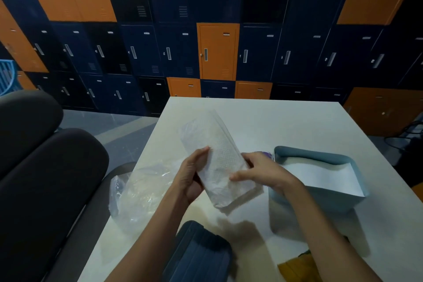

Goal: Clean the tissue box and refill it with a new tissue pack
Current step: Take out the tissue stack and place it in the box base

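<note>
I hold a white tissue pack, still in thin clear wrap, tilted above the white table. My left hand grips its left edge, thumb on top. My right hand pinches the pack's right lower side. To the right lies the pale blue tissue box, open side up, with a white inside. The dark blue ribbed lid rests at the table's near edge.
A crumpled clear plastic bag lies at the table's left edge. A yellow cloth sits near the front right. A purple object peeks out behind my right hand. Dark chairs stand left; lockers line the wall.
</note>
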Tool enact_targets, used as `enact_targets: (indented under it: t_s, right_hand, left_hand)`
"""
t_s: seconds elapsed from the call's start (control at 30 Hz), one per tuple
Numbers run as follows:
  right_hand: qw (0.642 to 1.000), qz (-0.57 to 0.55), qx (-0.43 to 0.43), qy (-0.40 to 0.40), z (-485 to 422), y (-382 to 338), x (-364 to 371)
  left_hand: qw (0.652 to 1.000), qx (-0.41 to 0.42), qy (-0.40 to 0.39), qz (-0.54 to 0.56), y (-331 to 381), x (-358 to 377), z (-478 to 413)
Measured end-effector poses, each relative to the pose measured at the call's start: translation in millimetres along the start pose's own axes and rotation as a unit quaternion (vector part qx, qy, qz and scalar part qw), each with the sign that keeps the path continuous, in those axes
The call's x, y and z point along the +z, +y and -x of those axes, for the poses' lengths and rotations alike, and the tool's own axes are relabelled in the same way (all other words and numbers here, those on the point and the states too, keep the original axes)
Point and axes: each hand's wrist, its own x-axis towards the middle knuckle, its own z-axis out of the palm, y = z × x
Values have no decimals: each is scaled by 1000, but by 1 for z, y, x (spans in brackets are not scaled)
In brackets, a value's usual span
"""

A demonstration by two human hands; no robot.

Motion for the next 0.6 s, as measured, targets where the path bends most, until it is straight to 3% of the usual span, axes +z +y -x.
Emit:
enact_targets:
  t_s: [0.1,0.27,0.4,0.6]
  right_hand:
    - [995,51,-18,83,19,16,-4]
    - [969,74,-59,229,50,36,-11]
    - [960,73,-70,261,63,58,-3]
    - [957,-79,-40,277,89,99,13]
  left_hand:
    - [994,56,34,-87,14,-14,-2]
    - [953,65,-43,-293,18,-41,-2]
    - [919,92,-75,-377,-4,-44,2]
    - [907,77,-88,-406,-24,-46,7]
